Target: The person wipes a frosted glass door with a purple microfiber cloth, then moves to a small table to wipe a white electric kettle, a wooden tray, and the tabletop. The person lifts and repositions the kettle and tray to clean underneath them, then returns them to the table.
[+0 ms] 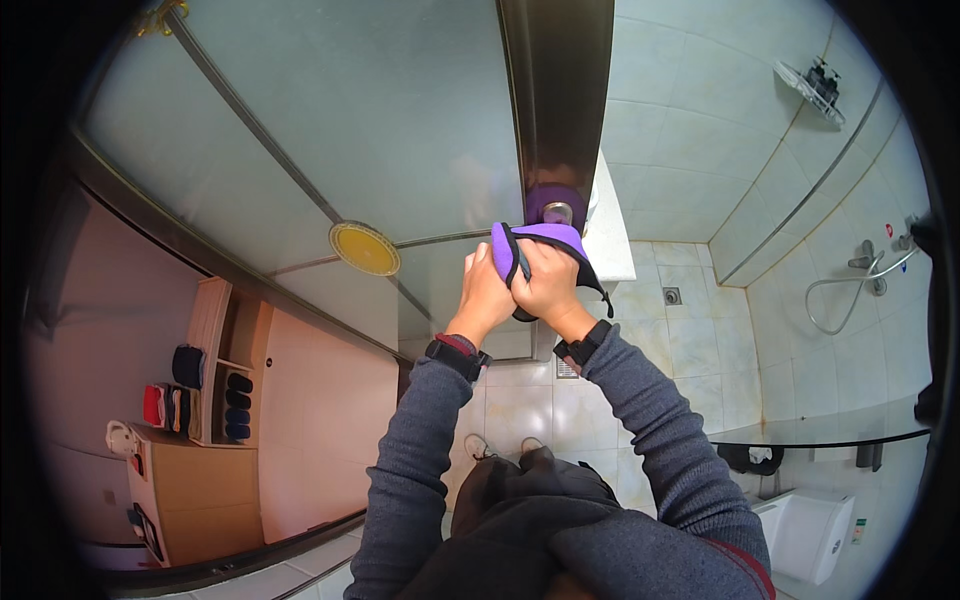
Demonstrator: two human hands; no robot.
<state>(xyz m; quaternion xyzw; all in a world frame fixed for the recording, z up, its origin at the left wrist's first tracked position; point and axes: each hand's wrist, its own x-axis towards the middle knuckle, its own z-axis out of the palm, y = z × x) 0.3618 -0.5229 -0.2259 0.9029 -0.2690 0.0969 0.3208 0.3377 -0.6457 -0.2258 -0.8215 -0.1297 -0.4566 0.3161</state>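
Both my hands meet in front of a dark glossy door frame. My left hand [486,289] grips the left side of a purple cloth item with black edging [559,234], its fingers closed. On the right side, my right hand [546,277] is closed on the same cloth, which drapes over its knuckles. A black strap or edge of it hangs down at the right. Just beyond the cloth is a round metal fitting [557,213] on the dark frame [566,97], where a purple reflection shows. What lies under my fingers is hidden.
Frosted glass panels [360,97] with a yellow round ornament [365,248] stand at the left. A white counter [611,225] is behind the frame. At the right are a shower hose [810,300], a corner shelf with bottles [810,94], a glass edge [817,445] and a toilet [810,536].
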